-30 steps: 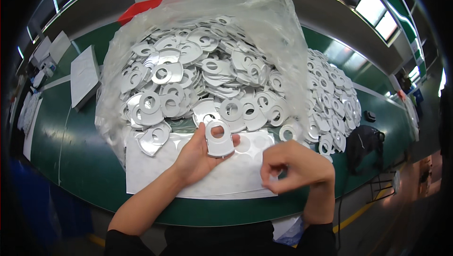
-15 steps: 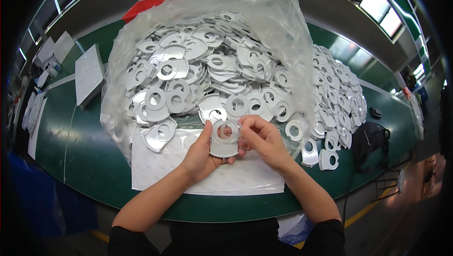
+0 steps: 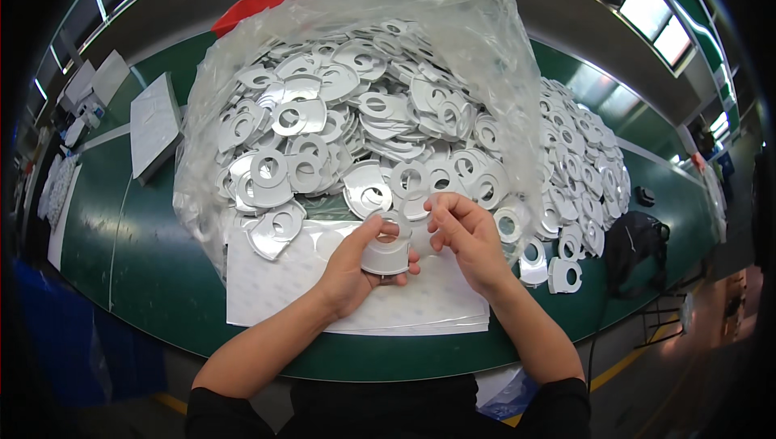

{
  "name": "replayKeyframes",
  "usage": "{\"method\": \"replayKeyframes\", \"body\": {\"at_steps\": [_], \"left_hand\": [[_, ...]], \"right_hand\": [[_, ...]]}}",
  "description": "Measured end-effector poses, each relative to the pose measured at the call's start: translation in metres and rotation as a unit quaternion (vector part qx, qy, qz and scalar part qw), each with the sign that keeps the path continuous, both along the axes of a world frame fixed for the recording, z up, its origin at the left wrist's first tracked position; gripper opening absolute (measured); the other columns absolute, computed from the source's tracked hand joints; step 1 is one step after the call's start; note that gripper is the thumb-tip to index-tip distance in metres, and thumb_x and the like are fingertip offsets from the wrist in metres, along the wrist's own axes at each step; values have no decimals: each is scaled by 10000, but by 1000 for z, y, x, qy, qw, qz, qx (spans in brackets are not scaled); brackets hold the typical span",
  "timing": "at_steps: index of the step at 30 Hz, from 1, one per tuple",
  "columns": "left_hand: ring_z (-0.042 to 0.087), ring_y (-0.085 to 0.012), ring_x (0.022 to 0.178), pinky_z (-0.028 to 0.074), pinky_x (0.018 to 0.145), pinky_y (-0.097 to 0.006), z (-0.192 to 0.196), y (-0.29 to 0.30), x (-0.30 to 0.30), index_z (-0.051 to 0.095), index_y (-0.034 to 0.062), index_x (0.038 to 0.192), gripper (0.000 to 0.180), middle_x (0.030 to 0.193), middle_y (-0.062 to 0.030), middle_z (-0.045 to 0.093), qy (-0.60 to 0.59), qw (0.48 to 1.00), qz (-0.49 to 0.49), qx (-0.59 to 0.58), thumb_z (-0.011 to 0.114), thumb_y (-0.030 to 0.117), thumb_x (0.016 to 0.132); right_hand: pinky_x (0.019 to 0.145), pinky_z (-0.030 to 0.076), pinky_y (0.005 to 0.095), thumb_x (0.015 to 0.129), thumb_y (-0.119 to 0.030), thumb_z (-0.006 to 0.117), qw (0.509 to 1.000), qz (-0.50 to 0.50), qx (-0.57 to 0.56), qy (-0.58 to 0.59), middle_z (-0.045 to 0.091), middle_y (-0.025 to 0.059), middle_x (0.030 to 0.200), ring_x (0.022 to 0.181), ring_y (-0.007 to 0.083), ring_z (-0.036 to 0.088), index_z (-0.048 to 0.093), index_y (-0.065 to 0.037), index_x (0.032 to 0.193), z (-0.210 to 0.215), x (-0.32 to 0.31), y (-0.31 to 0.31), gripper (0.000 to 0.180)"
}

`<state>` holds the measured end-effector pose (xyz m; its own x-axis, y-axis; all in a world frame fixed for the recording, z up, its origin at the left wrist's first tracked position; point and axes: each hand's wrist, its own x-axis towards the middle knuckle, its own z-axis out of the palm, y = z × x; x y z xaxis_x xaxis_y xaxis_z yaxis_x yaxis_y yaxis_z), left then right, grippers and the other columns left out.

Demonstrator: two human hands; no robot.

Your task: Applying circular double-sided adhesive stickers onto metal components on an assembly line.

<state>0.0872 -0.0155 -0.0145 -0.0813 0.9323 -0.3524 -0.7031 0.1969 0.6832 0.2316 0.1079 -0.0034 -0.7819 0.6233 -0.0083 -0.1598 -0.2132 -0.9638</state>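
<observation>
A flat silver plate with a round hole is held in my left hand. The left thumb lies over the hole's edge and the fingers support the plate from beneath. To its right, my right hand is closed in a pinch, thumb against fingertips. A thin, see-through film hangs from that pinch beside the plate; its outline is faint, and whether it still touches the plate I cannot tell. Beyond both hands, many similar plates are heaped in a large clear plastic bag.
White sheets lie under my hands on the green table. Right of the bag is a second heap of plates, with a black bag beside it. A white box stands at left, and something red shows behind.
My right hand has moved slightly right, away from the plate, drawing the clear film off its face. The left thumb has shifted from the plate's side edge onto the hole.
</observation>
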Motion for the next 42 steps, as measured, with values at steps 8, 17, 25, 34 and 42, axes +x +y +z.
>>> {"method": "replayKeyframes", "body": {"at_steps": [8, 17, 25, 34, 42], "left_hand": [[602, -250, 882, 493, 716, -330, -2, 3, 2, 491, 37, 1113, 656, 999, -164, 593, -25, 999, 2, 28, 124, 555, 951], [599, -244, 889, 502, 729, -339, -4, 2, 1, 491, 35, 1131, 635, 1025, -148, 585, -18, 999, -8, 29, 134, 531, 961], [601, -255, 889, 514, 722, -347, -5, 2, 0, 487, 34, 1123, 618, 1020, -161, 581, -27, 999, -10, 26, 133, 516, 966], [603, -259, 878, 517, 711, -348, -6, 3, 0, 488, 35, 1091, 610, 1006, -162, 582, -29, 999, -4, 21, 130, 512, 967], [605, -258, 869, 519, 706, -346, -5, 3, 1, 490, 36, 1070, 617, 992, -158, 585, -25, 1000, -2, 18, 126, 523, 962]], "right_hand": [[632, 458, 211, 901, -125, 566, 998, 23, 62, -18, 504, 23, 997, 723, 65, 514, 538, -21, 915, -5, -7, -12, 108], [567, 458, 186, 893, -107, 574, 997, 37, 45, -45, 525, 25, 884, 640, 53, 508, 527, -5, 927, -9, -7, -14, 117], [559, 453, 182, 893, -107, 575, 997, 38, 47, -51, 534, 23, 830, 613, 50, 505, 525, -2, 939, -9, -8, -14, 125], [542, 447, 178, 892, -107, 577, 997, 36, 44, -54, 536, 20, 822, 601, 45, 502, 525, -2, 937, -9, -9, -14, 126], [524, 436, 173, 887, -111, 586, 997, 32, 51, -47, 535, 16, 817, 592, 39, 499, 527, -8, 932, -12, -9, -14, 127]]}}
